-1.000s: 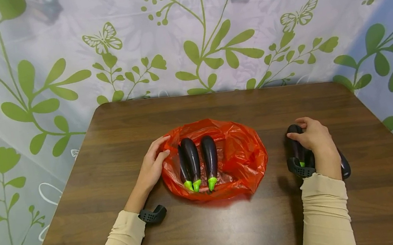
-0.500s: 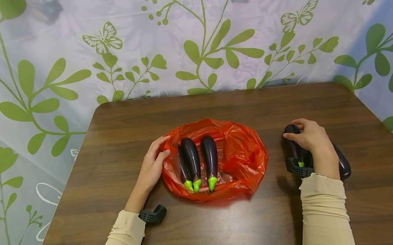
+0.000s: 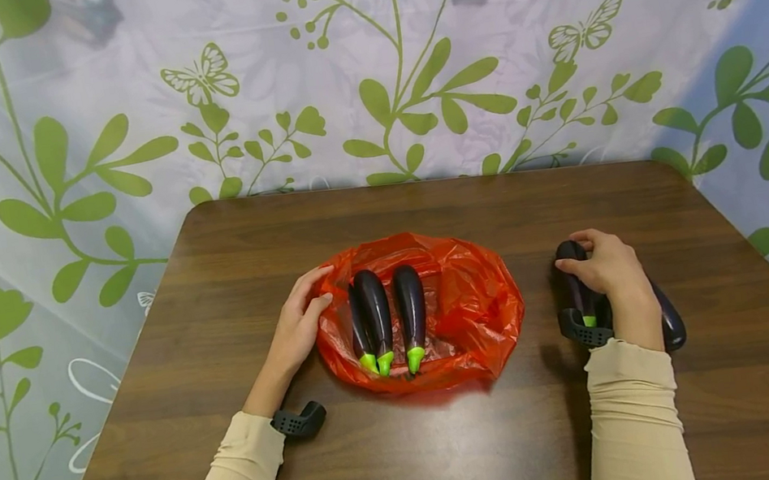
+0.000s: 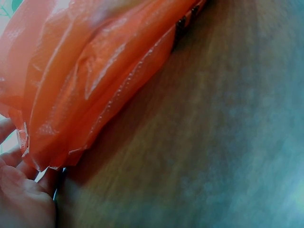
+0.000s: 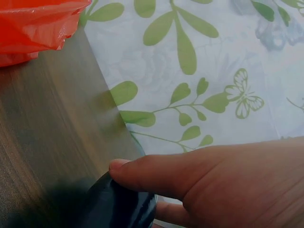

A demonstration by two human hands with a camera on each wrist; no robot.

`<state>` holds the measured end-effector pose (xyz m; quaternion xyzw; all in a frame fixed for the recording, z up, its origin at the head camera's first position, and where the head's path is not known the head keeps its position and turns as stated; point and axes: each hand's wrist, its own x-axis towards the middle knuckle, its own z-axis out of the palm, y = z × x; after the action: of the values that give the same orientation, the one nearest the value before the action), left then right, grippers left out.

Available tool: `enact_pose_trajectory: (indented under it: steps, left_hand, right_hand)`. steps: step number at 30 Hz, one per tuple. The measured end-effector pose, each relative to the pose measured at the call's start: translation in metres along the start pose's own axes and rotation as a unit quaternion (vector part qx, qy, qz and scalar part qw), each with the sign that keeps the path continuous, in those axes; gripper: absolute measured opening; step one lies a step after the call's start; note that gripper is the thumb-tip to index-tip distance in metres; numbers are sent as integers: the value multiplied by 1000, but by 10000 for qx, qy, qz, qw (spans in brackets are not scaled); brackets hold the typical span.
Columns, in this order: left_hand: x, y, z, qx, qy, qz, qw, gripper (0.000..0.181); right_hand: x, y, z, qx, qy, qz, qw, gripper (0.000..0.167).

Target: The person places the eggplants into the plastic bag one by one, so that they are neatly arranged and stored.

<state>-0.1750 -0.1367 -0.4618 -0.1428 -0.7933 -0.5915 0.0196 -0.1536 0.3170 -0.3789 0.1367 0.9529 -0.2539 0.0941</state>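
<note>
A red plastic bag (image 3: 469, 294) lies spread with its mouth up at the middle of the table. Inside it, toward the left, are three dark purple eggplants (image 3: 412, 310) with green stem ends facing the person. My left hand (image 3: 298, 322) holds the bag's left rim between thumb and fingers; the left wrist view shows the bag's film (image 4: 95, 95) at the fingers. On the right, my right hand (image 3: 609, 266) grips an eggplant (image 3: 570, 251) near its rounded far end, thumb on top in the right wrist view. Its lower part is partly hidden by the wrist camera.
Another eggplant (image 3: 670, 319) lies to the right of my right wrist, partly covered by it. A dark shape beneath that wrist is mostly hidden. The brown wooden table (image 3: 460, 459) ends at a leaf-patterned cloth (image 3: 303, 79) behind.
My right hand has shifted slightly left, with the eggplant's far end moving along with it. The left hand, the bag and the eggplants inside it stay as they were.
</note>
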Motion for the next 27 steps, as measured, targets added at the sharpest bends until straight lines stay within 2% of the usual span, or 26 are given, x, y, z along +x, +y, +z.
enact_pose_trajectory:
  steps: [27]
  left_hand:
    - [0, 1, 0, -40, -20, -74, 10000, 42]
  right_hand:
    - [-7, -15, -6, 592, 611, -536, 9949, 67]
